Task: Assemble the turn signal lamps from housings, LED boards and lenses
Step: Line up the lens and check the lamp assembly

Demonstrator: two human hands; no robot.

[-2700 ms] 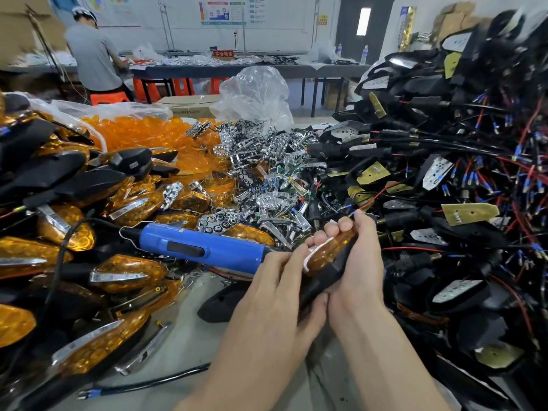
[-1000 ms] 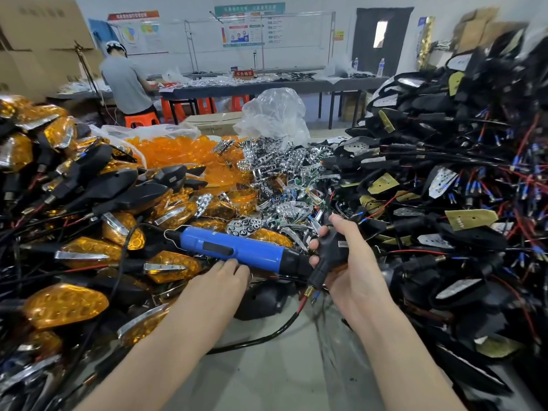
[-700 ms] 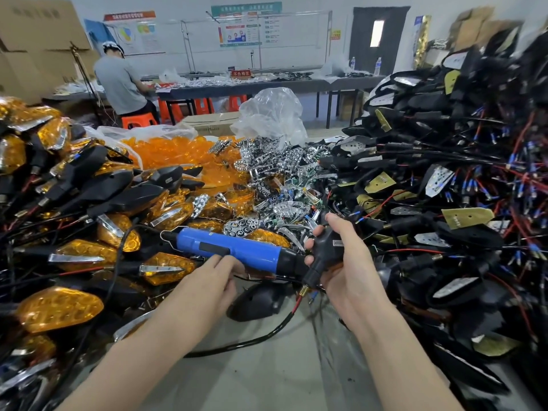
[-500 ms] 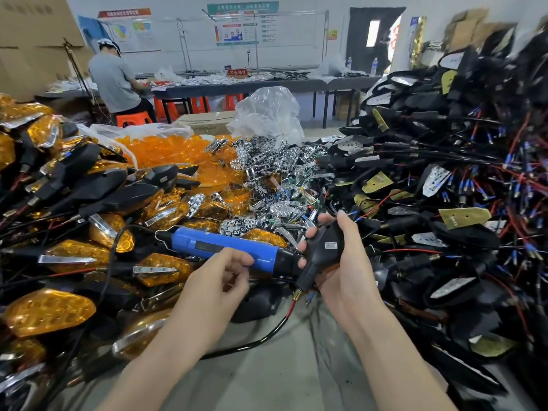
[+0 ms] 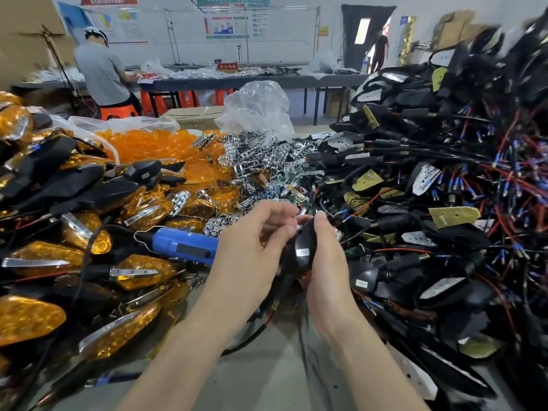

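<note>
**Change:** the left hand (image 5: 255, 244) has come off the blue screwdriver (image 5: 184, 246), which now lies unheld on the pile at centre left. The hand has crossed to the black housing (image 5: 302, 250) at centre frame.

**Reading:** no screw is being driven. A fitting or checking step on the housing seems likelier.

**Right hand** (image 5: 326, 262)**:** wrapped round the housing from the right, gripping it roughly upright.

**Left hand:** fingers curled at the housing's upper end. Whether they pinch a small part cannot be told.

**Stock:** amber lenses (image 5: 154, 143) at upper left, wired housings (image 5: 444, 221) heaped at right.
</note>
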